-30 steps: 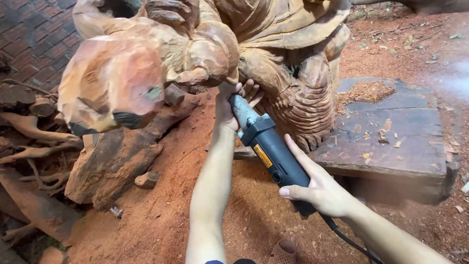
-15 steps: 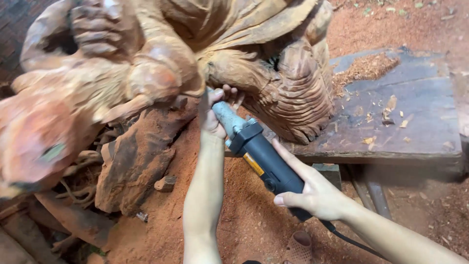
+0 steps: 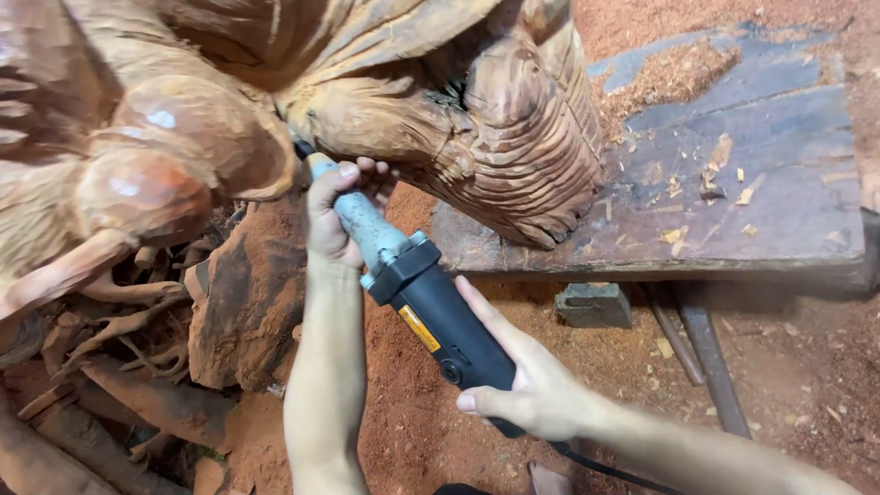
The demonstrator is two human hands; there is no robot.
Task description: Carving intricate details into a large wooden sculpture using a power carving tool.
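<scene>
We are clamping our left hand [image 3: 332,220] round the grinder [image 3: 431,316] neck and our right hand [image 3: 532,394] round its dark body at centre frame, bracing the tip steady beneath the carving [image 3: 440,119] at upper centre.

Floor [image 3: 807,385] covered in reddish sawdust, scattered chips. Dark wooden platform [image 3: 761,183] upper right, worn, strewn with shavings and a sawdust pile [image 3: 665,78]. Small grey block [image 3: 594,304] under its edge, dark rails [image 3: 701,353] beside it. Tangled roots [image 3: 119,339] lower left (dusty). Light even, soft
</scene>
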